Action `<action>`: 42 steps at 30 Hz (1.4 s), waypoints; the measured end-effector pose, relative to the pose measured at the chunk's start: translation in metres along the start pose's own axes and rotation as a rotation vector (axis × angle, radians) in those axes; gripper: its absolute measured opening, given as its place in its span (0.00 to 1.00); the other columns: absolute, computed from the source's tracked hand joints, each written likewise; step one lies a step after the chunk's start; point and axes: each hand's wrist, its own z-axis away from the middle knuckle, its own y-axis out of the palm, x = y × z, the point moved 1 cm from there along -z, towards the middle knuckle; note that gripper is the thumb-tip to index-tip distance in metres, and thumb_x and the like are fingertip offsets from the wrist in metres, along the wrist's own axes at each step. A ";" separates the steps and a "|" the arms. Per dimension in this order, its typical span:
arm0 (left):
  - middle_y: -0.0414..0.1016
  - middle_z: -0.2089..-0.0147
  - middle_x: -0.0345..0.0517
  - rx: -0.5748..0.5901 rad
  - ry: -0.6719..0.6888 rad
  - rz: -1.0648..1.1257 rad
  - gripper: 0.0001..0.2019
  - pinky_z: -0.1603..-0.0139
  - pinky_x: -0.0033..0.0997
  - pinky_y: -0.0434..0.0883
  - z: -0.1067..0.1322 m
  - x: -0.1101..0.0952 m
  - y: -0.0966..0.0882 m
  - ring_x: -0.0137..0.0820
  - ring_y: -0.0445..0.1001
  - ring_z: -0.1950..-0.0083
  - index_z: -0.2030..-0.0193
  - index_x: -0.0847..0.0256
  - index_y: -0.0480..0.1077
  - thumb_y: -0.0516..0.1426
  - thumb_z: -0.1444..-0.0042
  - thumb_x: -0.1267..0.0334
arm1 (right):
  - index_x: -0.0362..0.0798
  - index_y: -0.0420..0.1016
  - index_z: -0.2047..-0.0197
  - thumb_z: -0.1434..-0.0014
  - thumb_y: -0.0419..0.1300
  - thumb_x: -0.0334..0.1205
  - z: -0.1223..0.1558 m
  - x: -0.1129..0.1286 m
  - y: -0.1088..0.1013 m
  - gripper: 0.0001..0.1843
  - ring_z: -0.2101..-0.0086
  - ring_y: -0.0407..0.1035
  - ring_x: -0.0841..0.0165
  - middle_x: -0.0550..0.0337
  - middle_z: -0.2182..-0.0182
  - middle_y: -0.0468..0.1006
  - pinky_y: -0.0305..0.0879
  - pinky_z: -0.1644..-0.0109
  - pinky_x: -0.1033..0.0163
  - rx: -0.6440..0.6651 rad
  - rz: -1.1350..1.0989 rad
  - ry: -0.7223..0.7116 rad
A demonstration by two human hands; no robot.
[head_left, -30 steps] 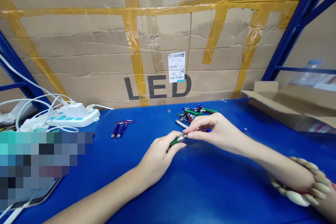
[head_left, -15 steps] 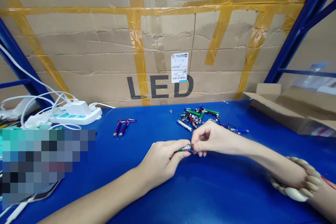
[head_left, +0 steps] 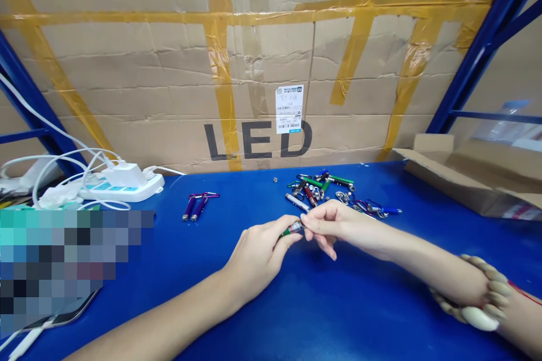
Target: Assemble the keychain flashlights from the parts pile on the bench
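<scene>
My left hand [head_left: 259, 255] is closed around a small green keychain flashlight [head_left: 292, 229], holding it between thumb and fingers with its metal end pointing right. At that end my right hand [head_left: 329, 222] pinches with thumb and forefinger, its other fingers hanging loosely below. Whether a tiny separate part sits between the right fingertips is hidden. Just behind the right hand lies a loose pile of similar lights, among them a silver one [head_left: 297, 202], a red one [head_left: 310, 196], a green one [head_left: 340, 180] and a blue one [head_left: 392, 211].
Two purple lights [head_left: 195, 208] with clips lie side by side on the blue table [head_left: 237, 197]. A white power strip [head_left: 144, 186] with tangled cables stands left, above a blurred-out phone-like device [head_left: 78, 316]. An open cardboard box [head_left: 449, 180] is at right; a large carton [head_left: 169, 96] forms the back.
Both hands have shifted slightly up and the flashlight with them. The right hand has moved a little left and turned, its lower fingers now more extended. The pile looks unchanged.
</scene>
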 end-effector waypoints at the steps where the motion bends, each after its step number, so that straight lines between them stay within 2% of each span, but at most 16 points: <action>1: 0.75 0.62 0.38 -0.011 -0.013 -0.008 0.10 0.63 0.25 0.65 0.000 -0.001 0.000 0.30 0.73 0.65 0.59 0.55 0.67 0.46 0.37 0.64 | 0.43 0.72 0.74 0.50 0.61 0.57 -0.001 0.000 0.000 0.23 0.85 0.61 0.77 0.67 0.86 0.67 0.59 0.78 0.71 -0.008 -0.016 -0.002; 6: 0.76 0.66 0.36 -0.013 -0.055 -0.057 0.14 0.68 0.26 0.65 0.001 -0.002 0.000 0.31 0.74 0.69 0.45 0.51 0.60 0.46 0.37 0.62 | 0.43 0.73 0.75 0.47 0.59 0.58 -0.002 -0.002 -0.004 0.24 0.85 0.59 0.78 0.67 0.87 0.66 0.57 0.79 0.71 -0.046 0.089 -0.020; 9: 0.76 0.63 0.37 -0.032 -0.078 -0.046 0.14 0.65 0.27 0.65 0.000 -0.001 0.001 0.32 0.74 0.66 0.46 0.50 0.61 0.46 0.37 0.62 | 0.43 0.71 0.77 0.47 0.58 0.58 -0.003 -0.003 -0.005 0.24 0.85 0.60 0.77 0.66 0.86 0.66 0.58 0.79 0.70 -0.168 0.240 -0.083; 13: 0.76 0.61 0.36 -0.070 -0.111 0.014 0.12 0.58 0.28 0.66 -0.003 0.001 0.001 0.33 0.74 0.60 0.49 0.51 0.64 0.47 0.37 0.62 | 0.45 0.73 0.75 0.50 0.62 0.56 0.000 0.004 -0.007 0.20 0.82 0.62 0.74 0.62 0.81 0.70 0.58 0.78 0.69 -0.454 0.543 -0.371; 15: 0.76 0.59 0.35 -0.071 -0.106 0.024 0.11 0.59 0.28 0.66 -0.003 0.001 0.001 0.33 0.74 0.60 0.51 0.51 0.66 0.47 0.37 0.63 | 0.46 0.76 0.72 0.50 0.63 0.55 0.003 0.010 -0.007 0.19 0.80 0.62 0.74 0.60 0.77 0.73 0.60 0.76 0.68 -0.515 0.667 -0.536; 17: 0.76 0.57 0.35 -0.079 -0.098 0.021 0.11 0.59 0.28 0.66 -0.003 0.000 0.000 0.32 0.74 0.59 0.52 0.51 0.67 0.48 0.38 0.63 | 0.48 0.77 0.73 0.49 0.62 0.55 0.005 0.014 -0.006 0.18 0.79 0.63 0.73 0.59 0.76 0.74 0.61 0.75 0.67 -0.506 0.723 -0.638; 19: 0.76 0.55 0.35 -0.083 -0.096 0.015 0.11 0.58 0.27 0.66 -0.003 -0.001 -0.001 0.32 0.74 0.58 0.52 0.52 0.67 0.48 0.38 0.63 | 0.49 0.78 0.74 0.48 0.61 0.54 0.005 0.015 -0.006 0.17 0.78 0.64 0.71 0.58 0.76 0.74 0.61 0.76 0.66 -0.469 0.740 -0.672; 27: 0.77 0.59 0.35 -0.040 -0.088 -0.023 0.12 0.60 0.26 0.67 0.001 -0.002 -0.002 0.32 0.75 0.60 0.51 0.49 0.68 0.48 0.38 0.62 | 0.51 0.78 0.74 0.48 0.62 0.53 -0.002 0.003 -0.011 0.14 0.78 0.65 0.71 0.59 0.76 0.73 0.59 0.79 0.66 -0.372 0.741 -0.614; 32: 0.77 0.59 0.34 -0.004 -0.115 0.004 0.11 0.61 0.27 0.67 0.001 -0.001 -0.004 0.32 0.75 0.61 0.52 0.49 0.68 0.48 0.38 0.60 | 0.52 0.75 0.74 0.48 0.63 0.52 0.000 0.007 -0.011 0.13 0.80 0.63 0.71 0.60 0.76 0.73 0.58 0.81 0.67 -0.418 0.816 -0.704; 34: 0.77 0.58 0.34 0.001 -0.134 0.012 0.12 0.60 0.27 0.68 0.001 -0.001 -0.004 0.32 0.75 0.60 0.51 0.47 0.67 0.47 0.38 0.59 | 0.54 0.76 0.73 0.44 0.60 0.49 0.003 0.010 -0.010 0.11 0.78 0.66 0.70 0.60 0.75 0.73 0.61 0.78 0.67 -0.399 0.879 -0.783; 37: 0.76 0.56 0.35 -0.001 -0.164 0.018 0.14 0.58 0.29 0.68 0.001 -0.001 -0.004 0.34 0.74 0.57 0.48 0.46 0.66 0.47 0.38 0.57 | 0.59 0.78 0.68 0.40 0.56 0.47 0.007 0.008 -0.010 0.10 0.72 0.71 0.70 0.59 0.71 0.75 0.66 0.68 0.68 -0.377 1.015 -0.913; 38: 0.76 0.56 0.36 -0.001 -0.174 0.021 0.14 0.57 0.30 0.68 0.001 -0.001 -0.004 0.34 0.74 0.57 0.48 0.46 0.66 0.46 0.38 0.57 | 0.60 0.78 0.67 0.39 0.55 0.48 0.008 0.006 -0.011 0.11 0.71 0.71 0.71 0.60 0.70 0.76 0.66 0.67 0.68 -0.414 1.036 -0.939; 42: 0.77 0.61 0.37 0.016 -0.209 0.033 0.15 0.60 0.30 0.68 0.002 -0.001 -0.004 0.34 0.74 0.61 0.47 0.46 0.65 0.46 0.38 0.56 | 0.62 0.78 0.64 0.37 0.51 0.50 0.009 -0.007 -0.017 0.14 0.70 0.71 0.72 0.60 0.66 0.76 0.64 0.67 0.68 -0.484 1.121 -0.911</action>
